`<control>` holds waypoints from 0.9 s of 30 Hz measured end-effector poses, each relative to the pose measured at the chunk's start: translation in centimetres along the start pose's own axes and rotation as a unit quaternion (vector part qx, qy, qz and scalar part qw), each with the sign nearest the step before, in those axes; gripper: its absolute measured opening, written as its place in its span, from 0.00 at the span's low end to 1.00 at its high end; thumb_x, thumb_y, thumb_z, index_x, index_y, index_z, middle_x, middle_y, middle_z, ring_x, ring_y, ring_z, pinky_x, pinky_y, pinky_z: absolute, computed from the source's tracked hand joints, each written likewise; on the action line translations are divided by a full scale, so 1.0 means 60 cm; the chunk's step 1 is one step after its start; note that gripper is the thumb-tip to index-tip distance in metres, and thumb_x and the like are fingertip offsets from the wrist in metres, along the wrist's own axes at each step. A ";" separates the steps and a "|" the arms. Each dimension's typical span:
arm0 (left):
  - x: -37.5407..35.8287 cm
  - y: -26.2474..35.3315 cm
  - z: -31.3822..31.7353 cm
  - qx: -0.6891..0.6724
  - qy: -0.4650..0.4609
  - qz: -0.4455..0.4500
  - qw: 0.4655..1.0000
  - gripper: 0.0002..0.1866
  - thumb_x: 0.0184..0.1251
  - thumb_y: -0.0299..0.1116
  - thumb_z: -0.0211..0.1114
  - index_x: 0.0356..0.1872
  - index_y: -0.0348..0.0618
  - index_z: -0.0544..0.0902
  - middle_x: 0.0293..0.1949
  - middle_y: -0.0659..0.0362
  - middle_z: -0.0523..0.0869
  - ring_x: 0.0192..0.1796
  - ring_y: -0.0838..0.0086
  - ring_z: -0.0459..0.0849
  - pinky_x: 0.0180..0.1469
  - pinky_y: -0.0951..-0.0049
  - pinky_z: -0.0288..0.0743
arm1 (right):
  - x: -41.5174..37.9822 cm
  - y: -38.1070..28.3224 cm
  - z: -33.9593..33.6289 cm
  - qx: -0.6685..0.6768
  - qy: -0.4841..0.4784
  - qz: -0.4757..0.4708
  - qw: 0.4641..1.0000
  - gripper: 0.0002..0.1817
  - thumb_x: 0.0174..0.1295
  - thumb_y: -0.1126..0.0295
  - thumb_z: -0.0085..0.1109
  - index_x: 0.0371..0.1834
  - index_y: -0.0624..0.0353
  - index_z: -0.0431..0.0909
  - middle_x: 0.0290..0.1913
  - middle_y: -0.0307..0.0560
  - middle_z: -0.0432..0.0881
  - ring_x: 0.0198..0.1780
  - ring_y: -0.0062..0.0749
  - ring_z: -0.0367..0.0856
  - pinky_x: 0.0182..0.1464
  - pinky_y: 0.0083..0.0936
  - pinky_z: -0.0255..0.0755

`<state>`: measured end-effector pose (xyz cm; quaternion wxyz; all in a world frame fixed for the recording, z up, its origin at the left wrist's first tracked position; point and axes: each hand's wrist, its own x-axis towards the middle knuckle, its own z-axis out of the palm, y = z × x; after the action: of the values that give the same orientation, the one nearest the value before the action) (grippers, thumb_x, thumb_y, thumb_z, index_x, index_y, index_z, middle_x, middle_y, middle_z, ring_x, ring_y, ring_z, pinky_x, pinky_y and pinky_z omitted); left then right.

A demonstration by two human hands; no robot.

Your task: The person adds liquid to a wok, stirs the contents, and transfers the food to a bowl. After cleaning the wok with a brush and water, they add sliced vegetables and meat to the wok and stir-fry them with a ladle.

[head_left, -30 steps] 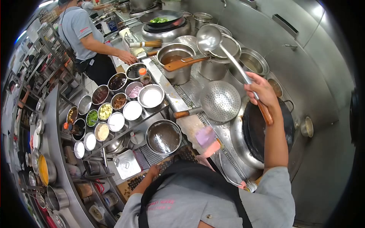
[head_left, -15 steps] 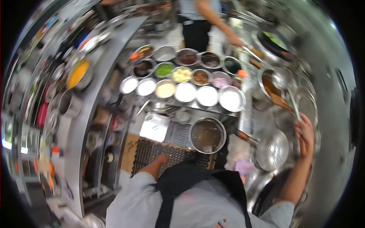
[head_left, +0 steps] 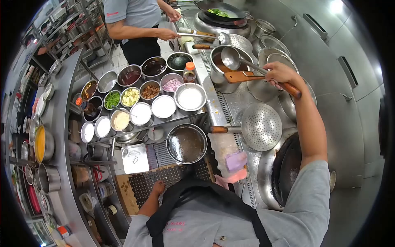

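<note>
The right hand (head_left: 283, 76) is wrapped round the ladle (head_left: 231, 58), above the far-right pot (head_left: 218, 81), where a wide swing could knock the brown handle (head_left: 238, 77); I cannot tell the left hand (head_left: 159, 187).

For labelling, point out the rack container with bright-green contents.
The container immediately left, in this view, of the pale-yellow chunks; none of the others shows bright green.

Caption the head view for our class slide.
The right hand holds a ladle over a pot, a perforated skimmer nearby.
</note>
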<state>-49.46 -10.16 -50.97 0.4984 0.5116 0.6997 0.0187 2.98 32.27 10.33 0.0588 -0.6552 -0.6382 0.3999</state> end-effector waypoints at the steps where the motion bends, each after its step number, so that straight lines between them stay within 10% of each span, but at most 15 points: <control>1: 0.018 -0.025 0.013 0.029 0.006 0.048 0.998 0.18 0.60 0.37 0.67 0.48 0.39 0.83 0.46 0.43 0.87 0.50 0.56 0.86 0.54 0.61 0.78 | 0.013 -0.001 -0.002 -0.008 -0.010 0.003 1.000 0.05 0.54 0.79 0.54 0.33 0.67 0.76 0.20 0.41 0.74 0.16 0.21 0.71 0.17 0.22 0.66; 7: -0.009 0.070 -0.050 -0.071 0.021 -0.069 0.995 0.15 0.62 0.37 0.66 0.47 0.41 0.84 0.48 0.47 0.88 0.50 0.54 0.86 0.53 0.61 0.78 | 0.046 0.040 -0.020 0.221 -0.053 0.041 0.973 0.11 0.59 0.81 0.53 0.45 0.69 0.74 0.24 0.43 0.76 0.18 0.19 0.71 0.15 0.17 0.65; 13: 0.011 0.016 -0.054 0.075 -0.009 0.130 0.989 0.15 0.65 0.42 0.64 0.44 0.43 0.86 0.47 0.46 0.88 0.51 0.50 0.86 0.55 0.56 0.78 | -0.017 0.107 -0.010 0.410 0.029 0.017 0.912 0.19 0.62 0.82 0.53 0.57 0.69 0.68 0.32 0.50 0.78 0.23 0.20 0.72 0.16 0.16 0.66; 27: 0.099 0.057 -0.069 -0.066 0.011 0.062 0.996 0.11 0.61 0.36 0.67 0.37 0.39 0.86 0.29 0.54 0.88 0.35 0.67 0.86 0.43 0.66 0.79 | -0.374 0.262 0.040 0.628 0.137 -0.114 0.757 0.25 0.65 0.82 0.52 0.67 0.70 0.62 0.38 0.52 0.77 0.25 0.17 0.73 0.16 0.11 0.69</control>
<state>-49.93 -2.14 -51.09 0.5213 0.5199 0.6690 0.1016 16.97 8.59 9.56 0.5892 -0.4409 -0.2988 0.6076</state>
